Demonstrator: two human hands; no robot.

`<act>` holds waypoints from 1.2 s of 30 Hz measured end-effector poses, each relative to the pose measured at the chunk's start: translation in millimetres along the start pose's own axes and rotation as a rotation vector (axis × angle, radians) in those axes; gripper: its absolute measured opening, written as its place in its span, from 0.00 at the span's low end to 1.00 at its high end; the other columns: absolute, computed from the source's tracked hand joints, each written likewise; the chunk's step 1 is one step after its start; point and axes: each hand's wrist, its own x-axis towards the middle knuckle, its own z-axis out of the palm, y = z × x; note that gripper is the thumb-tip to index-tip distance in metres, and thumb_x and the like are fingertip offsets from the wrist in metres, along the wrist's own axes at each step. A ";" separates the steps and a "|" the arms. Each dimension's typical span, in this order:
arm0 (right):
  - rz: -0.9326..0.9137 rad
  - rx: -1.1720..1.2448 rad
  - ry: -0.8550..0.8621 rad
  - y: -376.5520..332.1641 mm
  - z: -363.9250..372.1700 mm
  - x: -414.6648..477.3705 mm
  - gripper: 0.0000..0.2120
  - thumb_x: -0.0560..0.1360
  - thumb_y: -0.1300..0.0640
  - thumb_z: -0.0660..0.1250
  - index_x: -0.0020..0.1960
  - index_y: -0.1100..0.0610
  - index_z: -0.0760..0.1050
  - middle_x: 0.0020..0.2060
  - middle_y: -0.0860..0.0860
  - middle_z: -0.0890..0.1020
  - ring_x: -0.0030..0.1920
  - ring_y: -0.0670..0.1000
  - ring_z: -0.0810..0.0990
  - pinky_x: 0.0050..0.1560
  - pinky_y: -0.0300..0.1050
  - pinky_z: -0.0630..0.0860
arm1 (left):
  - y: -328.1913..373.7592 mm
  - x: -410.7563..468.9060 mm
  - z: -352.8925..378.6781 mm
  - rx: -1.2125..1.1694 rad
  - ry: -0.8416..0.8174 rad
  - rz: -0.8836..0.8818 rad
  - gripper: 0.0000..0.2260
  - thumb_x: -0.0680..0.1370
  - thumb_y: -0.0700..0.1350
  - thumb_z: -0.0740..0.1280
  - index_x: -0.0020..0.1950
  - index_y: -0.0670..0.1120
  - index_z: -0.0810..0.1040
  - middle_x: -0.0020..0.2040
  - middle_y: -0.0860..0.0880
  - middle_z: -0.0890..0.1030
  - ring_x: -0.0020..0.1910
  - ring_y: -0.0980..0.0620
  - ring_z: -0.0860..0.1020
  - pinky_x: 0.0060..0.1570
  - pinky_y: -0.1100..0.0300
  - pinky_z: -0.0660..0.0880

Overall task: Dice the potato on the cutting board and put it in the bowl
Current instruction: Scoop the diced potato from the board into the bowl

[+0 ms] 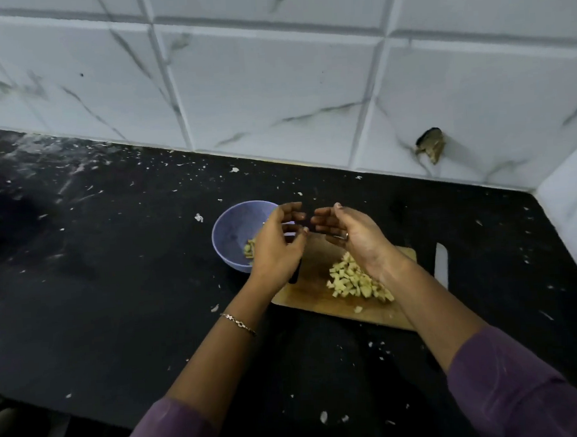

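Head view: hands above purple bowl [221,228] and cutting board [316,270].
Left hand [276,244] and right hand [353,235] empty, fingers [291,206] released, loosely curled; diced potato [349,280] heaped on board.

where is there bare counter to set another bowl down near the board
Widest: the black counter left of the purple bowl, only small scraps on it. Also the strip between the cutting board and the tiled wall. Crowded: left hand and right hand over bowl and board, diced potato mid-board, knife beside its right edge.
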 end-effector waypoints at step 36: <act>-0.431 -1.317 -0.076 81.0 -64.4 -25.2 0.33 0.76 0.34 0.55 0.73 0.54 0.68 0.72 0.53 0.67 0.73 0.54 0.63 0.74 0.54 0.62 | -51.4 -7.1 60.3 0.376 -0.309 0.131 0.16 0.80 0.38 0.61 0.68 0.47 0.73 0.63 0.49 0.77 0.63 0.54 0.74 0.64 0.56 0.71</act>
